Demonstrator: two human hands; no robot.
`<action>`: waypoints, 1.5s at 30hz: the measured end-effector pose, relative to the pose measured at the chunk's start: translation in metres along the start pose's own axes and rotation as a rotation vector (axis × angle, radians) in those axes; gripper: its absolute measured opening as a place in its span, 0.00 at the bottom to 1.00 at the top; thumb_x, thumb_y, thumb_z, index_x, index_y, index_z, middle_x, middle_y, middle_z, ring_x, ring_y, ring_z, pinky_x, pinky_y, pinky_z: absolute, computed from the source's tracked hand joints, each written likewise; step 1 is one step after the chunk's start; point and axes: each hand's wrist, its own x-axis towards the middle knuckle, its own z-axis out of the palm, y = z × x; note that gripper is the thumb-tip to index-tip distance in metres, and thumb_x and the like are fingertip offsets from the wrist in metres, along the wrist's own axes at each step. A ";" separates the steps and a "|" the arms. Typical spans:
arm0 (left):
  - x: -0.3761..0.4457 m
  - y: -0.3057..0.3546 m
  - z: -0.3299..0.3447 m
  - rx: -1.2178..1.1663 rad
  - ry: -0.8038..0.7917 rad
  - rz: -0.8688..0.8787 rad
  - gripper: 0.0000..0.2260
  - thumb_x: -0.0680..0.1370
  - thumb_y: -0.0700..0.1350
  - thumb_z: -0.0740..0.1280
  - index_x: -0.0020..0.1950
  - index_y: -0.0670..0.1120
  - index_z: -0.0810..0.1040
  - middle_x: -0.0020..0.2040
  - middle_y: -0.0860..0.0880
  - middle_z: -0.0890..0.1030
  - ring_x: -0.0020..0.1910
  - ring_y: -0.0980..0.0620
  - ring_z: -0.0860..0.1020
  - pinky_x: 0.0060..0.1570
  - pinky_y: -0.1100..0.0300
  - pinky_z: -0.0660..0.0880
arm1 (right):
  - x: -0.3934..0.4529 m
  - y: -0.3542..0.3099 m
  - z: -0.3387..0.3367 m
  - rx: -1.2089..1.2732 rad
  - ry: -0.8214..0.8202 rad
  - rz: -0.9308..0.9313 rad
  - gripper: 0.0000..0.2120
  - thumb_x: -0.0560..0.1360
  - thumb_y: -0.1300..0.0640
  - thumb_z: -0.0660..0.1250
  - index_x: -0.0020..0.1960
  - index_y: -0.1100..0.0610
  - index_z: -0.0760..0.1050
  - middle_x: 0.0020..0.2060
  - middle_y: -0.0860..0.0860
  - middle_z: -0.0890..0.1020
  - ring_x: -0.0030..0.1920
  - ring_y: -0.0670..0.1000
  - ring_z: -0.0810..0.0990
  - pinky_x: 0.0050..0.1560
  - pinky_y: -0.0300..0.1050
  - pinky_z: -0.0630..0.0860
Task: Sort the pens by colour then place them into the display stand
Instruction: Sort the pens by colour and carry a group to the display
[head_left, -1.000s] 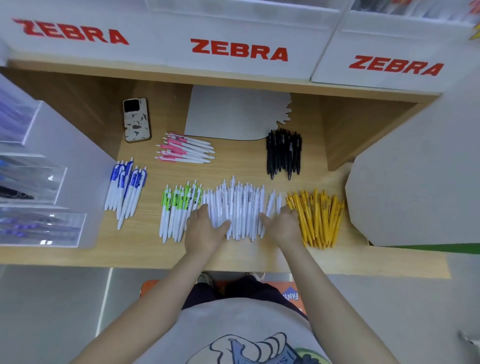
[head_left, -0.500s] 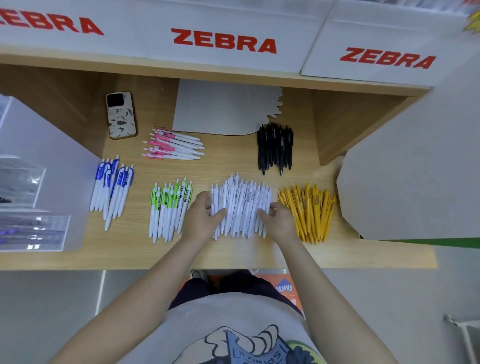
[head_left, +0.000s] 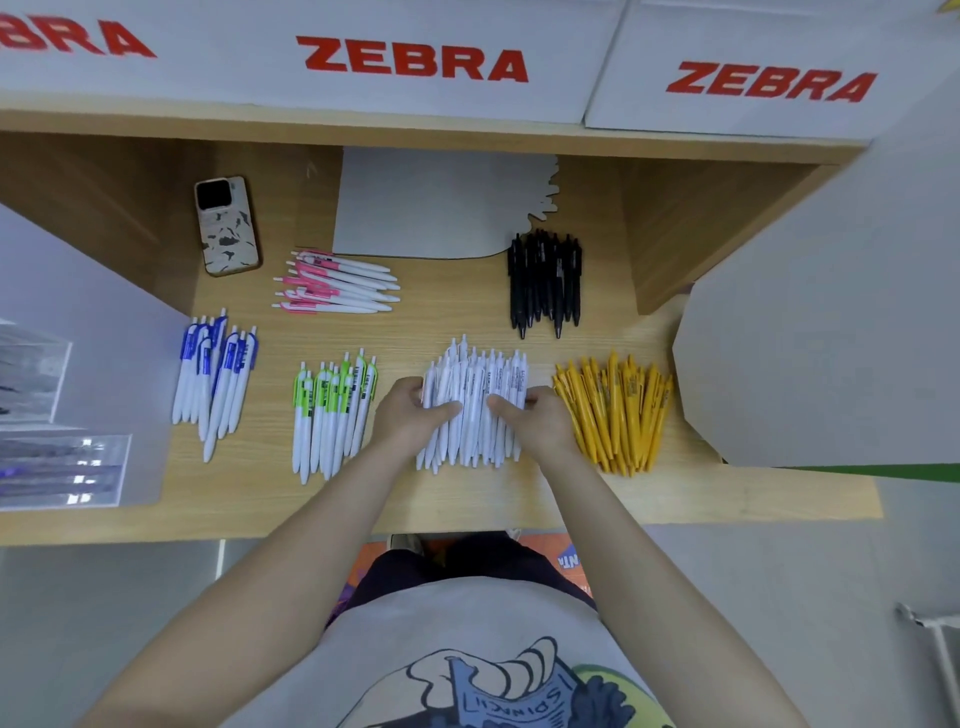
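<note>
Sorted groups of pens lie on the wooden shelf (head_left: 467, 499). My left hand (head_left: 410, 418) and my right hand (head_left: 535, 421) grip the bunch of white pens (head_left: 475, 395) from either side, thumbs laid over the top. Yellow pens (head_left: 615, 410) lie just to the right, green-clip pens (head_left: 332, 410) to the left, blue-clip pens (head_left: 215, 379) farther left. Pink-clip pens (head_left: 332, 283) and black pens (head_left: 545, 280) lie behind. A clear display stand (head_left: 62, 462) sits at the left edge.
A phone (head_left: 227, 224) lies at the back left. A white card (head_left: 441, 202) leans at the back of the shelf. A grey board (head_left: 821, 322) stands on the right. White boxes marked ZEBRA (head_left: 415, 62) sit on the shelf above.
Both hands have closed inward, squeezing the spread white pens into a tight bunch. The camera has shifted a little.
</note>
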 end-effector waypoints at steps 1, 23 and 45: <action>0.003 0.000 0.003 -0.001 0.000 0.004 0.25 0.73 0.50 0.77 0.67 0.45 0.76 0.58 0.49 0.81 0.52 0.52 0.80 0.43 0.63 0.73 | 0.001 0.000 0.001 -0.004 -0.010 0.005 0.26 0.73 0.45 0.74 0.62 0.60 0.72 0.52 0.50 0.79 0.48 0.48 0.78 0.45 0.41 0.74; 0.010 0.007 0.011 -0.262 -0.047 -0.144 0.11 0.74 0.45 0.76 0.54 0.42 0.82 0.49 0.46 0.85 0.48 0.47 0.83 0.50 0.54 0.80 | 0.006 -0.007 0.011 0.016 -0.083 0.033 0.21 0.72 0.50 0.75 0.60 0.60 0.75 0.51 0.51 0.81 0.47 0.49 0.80 0.39 0.38 0.74; 0.001 -0.005 -0.002 -0.312 -0.079 -0.120 0.12 0.79 0.44 0.70 0.59 0.39 0.77 0.40 0.44 0.80 0.33 0.49 0.78 0.32 0.59 0.77 | -0.002 -0.009 -0.001 0.146 -0.178 0.105 0.06 0.73 0.62 0.72 0.48 0.55 0.78 0.44 0.50 0.82 0.44 0.49 0.80 0.43 0.42 0.78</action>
